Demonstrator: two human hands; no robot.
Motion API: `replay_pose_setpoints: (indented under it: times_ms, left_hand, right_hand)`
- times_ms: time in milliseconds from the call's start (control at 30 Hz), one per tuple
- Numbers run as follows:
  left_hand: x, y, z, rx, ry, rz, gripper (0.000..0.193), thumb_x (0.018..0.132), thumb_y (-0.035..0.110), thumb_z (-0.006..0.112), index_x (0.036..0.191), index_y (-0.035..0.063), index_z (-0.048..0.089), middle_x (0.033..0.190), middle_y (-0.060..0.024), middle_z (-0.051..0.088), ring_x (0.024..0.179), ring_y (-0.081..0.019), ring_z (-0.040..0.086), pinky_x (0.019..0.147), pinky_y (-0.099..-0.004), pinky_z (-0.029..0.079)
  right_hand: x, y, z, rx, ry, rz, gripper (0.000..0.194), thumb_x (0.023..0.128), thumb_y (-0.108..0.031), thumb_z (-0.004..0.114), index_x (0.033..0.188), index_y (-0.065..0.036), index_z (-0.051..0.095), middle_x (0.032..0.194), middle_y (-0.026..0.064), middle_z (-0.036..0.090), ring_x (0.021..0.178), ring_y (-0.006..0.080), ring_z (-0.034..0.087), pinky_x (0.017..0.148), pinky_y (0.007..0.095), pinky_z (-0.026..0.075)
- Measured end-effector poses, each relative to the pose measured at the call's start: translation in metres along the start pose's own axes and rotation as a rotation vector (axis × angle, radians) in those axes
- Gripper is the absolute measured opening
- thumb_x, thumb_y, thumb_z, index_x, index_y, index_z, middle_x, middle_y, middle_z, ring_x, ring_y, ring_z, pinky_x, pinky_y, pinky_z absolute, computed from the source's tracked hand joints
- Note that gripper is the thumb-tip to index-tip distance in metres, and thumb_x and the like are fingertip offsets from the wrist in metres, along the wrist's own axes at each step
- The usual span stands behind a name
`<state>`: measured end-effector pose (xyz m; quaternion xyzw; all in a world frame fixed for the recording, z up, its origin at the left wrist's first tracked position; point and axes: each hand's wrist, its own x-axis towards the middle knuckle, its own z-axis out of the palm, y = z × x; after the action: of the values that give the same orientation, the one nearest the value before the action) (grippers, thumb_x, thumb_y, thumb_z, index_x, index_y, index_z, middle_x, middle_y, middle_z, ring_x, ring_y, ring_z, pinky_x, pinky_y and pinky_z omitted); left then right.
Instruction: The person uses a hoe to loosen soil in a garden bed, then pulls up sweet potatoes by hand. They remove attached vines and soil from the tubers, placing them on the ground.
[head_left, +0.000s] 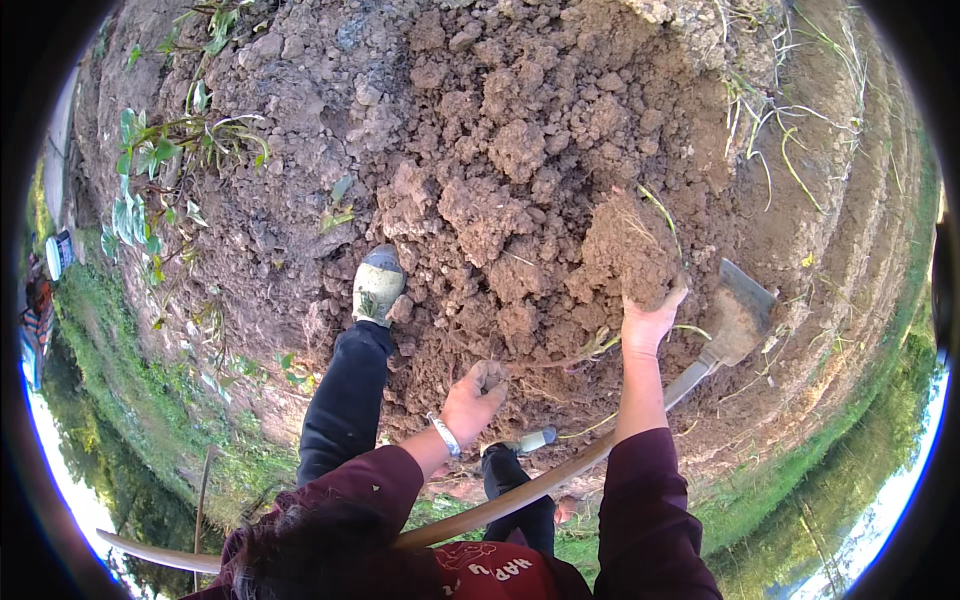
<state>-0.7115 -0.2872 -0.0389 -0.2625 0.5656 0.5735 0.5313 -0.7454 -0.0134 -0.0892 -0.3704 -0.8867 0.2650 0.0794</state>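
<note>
My right hand (654, 311) is closed around the lower end of a big clod of brown soil (630, 244), with fine roots and a green stem along it. My left hand (480, 390), a pale band at its wrist, has its fingers curled at one end of a thin root (544, 364) that runs right to a pale green stem (604, 345). A hoe lies beside my right forearm, its metal blade (742, 311) on the soil and its long wooden handle (525, 491) passing beneath my right arm and across in front of my body.
Loose clods (517, 150) cover the ground ahead. Leafy green vines (139, 195) grow at the left, and cut stems (780, 120) lie at the upper right. My shoe (378, 285) stands among the clods. A white bucket (58, 255) is at the far left, near grass.
</note>
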Motion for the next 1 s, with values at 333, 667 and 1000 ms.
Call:
replay_pose_setpoints:
  times_ms: [333,667,1000]
  left_hand:
    - [-0.004,-0.011,0.003,0.224,-0.066,0.049,0.023,0.088,0.008,0.053,0.111,0.0042,0.050,0.084,0.0001,0.054,0.075,-0.0078,0.051,0.068,-0.0231,0.046]
    - [-0.028,0.009,0.013,0.527,-0.979,-0.330,0.057,0.090,0.043,0.051,0.131,0.0061,0.037,0.112,-0.0166,0.055,0.098,-0.0208,0.056,0.074,-0.0314,0.050]
    - [-0.050,-0.032,0.035,0.147,-1.134,-0.361,0.080,0.087,0.027,0.059,0.143,0.0056,0.007,0.114,-0.0107,0.053,0.093,-0.0145,0.058,0.076,-0.0291,0.051]
  right_hand:
    - [0.067,-0.080,0.070,-0.362,-0.437,-0.061,0.063,0.068,-0.018,0.074,0.124,-0.012,0.047,0.136,0.0144,0.037,0.114,0.0362,0.047,0.095,0.0418,0.041]
    - [0.061,-0.029,0.049,-0.112,-0.252,0.065,0.064,0.060,-0.016,0.076,0.118,-0.004,0.050,0.109,0.0215,0.056,0.101,0.0361,0.056,0.086,0.0377,0.046]
    - [-0.067,-0.010,-0.090,1.402,-0.245,0.820,0.055,0.077,-0.012,0.062,0.127,-0.008,0.038,0.111,0.0096,0.051,0.099,0.0266,0.054,0.076,0.0423,0.051]
